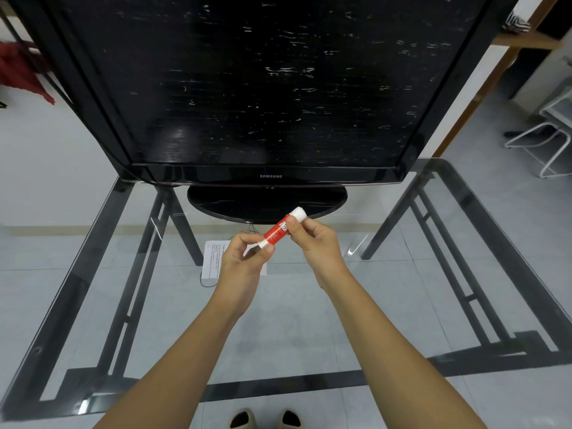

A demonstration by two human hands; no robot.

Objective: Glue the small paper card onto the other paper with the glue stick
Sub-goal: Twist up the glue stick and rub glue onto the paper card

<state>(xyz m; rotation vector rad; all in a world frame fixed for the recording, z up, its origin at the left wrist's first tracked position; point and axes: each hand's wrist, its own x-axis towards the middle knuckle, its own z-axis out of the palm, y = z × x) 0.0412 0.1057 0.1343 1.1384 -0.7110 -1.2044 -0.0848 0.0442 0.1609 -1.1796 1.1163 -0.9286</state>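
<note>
you hold the glue stick (276, 232) in both hands above the glass table (402, 305). your left hand (244, 258) pinches its lower white end, your right hand (315, 238) pinches the red barrel just under the white cap. below your left hand lies a printed paper (213, 258), partly hidden. the small card can't be made out.
</note>
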